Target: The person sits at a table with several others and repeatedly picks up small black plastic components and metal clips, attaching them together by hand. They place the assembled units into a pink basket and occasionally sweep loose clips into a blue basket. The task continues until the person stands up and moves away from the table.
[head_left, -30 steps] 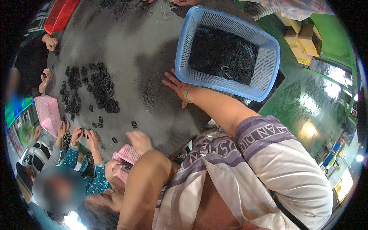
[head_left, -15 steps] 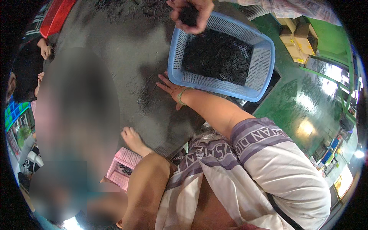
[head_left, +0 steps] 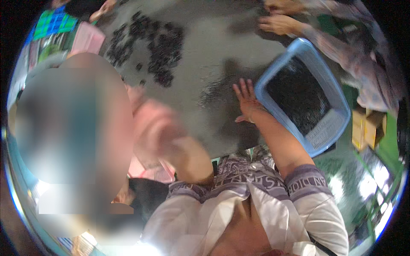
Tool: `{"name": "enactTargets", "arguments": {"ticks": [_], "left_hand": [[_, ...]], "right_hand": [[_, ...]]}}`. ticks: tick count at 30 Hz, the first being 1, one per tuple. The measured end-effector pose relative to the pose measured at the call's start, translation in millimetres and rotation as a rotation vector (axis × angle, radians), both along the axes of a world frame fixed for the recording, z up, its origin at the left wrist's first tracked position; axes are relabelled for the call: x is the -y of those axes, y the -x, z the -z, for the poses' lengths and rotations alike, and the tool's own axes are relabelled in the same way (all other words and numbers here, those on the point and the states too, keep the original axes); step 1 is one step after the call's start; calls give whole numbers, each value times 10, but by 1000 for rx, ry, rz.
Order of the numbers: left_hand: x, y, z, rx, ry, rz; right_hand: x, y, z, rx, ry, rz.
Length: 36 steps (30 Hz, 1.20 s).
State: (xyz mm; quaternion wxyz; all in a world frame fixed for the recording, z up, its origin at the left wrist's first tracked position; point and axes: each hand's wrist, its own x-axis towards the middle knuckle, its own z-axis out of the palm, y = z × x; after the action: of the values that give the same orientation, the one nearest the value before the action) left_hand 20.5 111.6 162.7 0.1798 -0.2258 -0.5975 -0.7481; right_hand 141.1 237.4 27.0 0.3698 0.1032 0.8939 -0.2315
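My right hand (head_left: 247,102) lies spread over the grey tabletop (head_left: 194,55), its fingers apart and holding nothing. A few thin dark bits lie just beyond its fingertips. Close against its right side stands a blue plastic basket (head_left: 308,149), tilted in the view, with many small black pieces (head_left: 297,94) in it. My left arm (head_left: 194,162) is bent at the left, smeared by motion. Where its hand would be, a blurred pinkish shape covers the view, so the fingers cannot be made out.
Clusters of black pieces (head_left: 164,51) lie across the far left of the table. Another person's hands (head_left: 279,23) are over the far right edge. Pink baskets stand at the far left (head_left: 89,38) and near left (head_left: 160,173). A cardboard box (head_left: 368,128) sits at right.
The view has swung, shifting the basket right. The other person's hand, earlier above the basket with a black clump, is now over the table. My left hand has gone from clear sight into blur.
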Motion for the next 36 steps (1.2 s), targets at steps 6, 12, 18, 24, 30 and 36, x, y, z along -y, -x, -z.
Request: {"name": "enactTargets", "arguments": {"ticks": [6, 12, 18, 24, 30, 36], "left_hand": [[604, -155, 1699, 176, 861, -319], [314, 39, 1815, 59, 1174, -76], [-45, 249, 1897, -30, 1079, 285], [-81, 741, 1872, 20, 975, -19], [-13, 610, 2022, -90, 995, 119], [148, 741, 1749, 36, 827, -270]], "right_hand": [[111, 106, -26, 9, -59, -57], [144, 100, 76, 67, -78, -53], [241, 66, 39, 28, -151, -76], [239, 105, -8, 64, -153, -46], [288, 67, 69, 33, -140, -38], [201, -4, 228, 33, -169, -57]]}}
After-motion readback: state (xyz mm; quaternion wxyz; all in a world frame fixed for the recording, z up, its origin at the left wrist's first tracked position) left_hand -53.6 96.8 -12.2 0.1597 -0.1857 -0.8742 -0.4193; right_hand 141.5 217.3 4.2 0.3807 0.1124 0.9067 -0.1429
